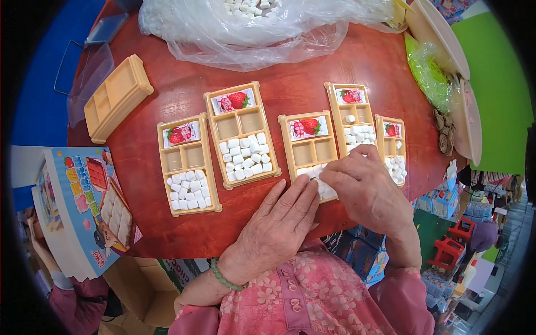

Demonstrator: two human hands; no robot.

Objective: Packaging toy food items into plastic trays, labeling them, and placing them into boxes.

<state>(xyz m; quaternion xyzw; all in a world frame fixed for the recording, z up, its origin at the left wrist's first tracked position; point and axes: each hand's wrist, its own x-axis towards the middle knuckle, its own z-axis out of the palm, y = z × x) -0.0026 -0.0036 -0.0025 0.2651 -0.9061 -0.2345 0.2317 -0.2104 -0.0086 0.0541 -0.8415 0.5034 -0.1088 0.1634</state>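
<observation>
My left hand (276, 231) lies with its fingers stretched out, the tips at the lower left corner of a beige compartment tray (331, 146). Over that tray's large compartment, my right hand (371, 192) is bent with thumb and fingers pinched together at the white marshmallows (311, 171). What it pinches, if anything, is hidden. A strawberry-printed sachet (307, 128) fills the tray's top compartment; its two small middle compartments hold nothing. Partly behind my right hand stand two similar trays, a taller one (329, 106) and a narrower one (379, 134), each with one stray marshmallow in a small compartment.
Two more filled trays, one nearer (163, 162) and one farther (214, 120), lie to the left. Stacked trays (117, 97) stand behind a pile of printed cards (84, 206). A clear plastic bag (245, 50) of marshmallows lies at the back, pale basins (472, 123) at right.
</observation>
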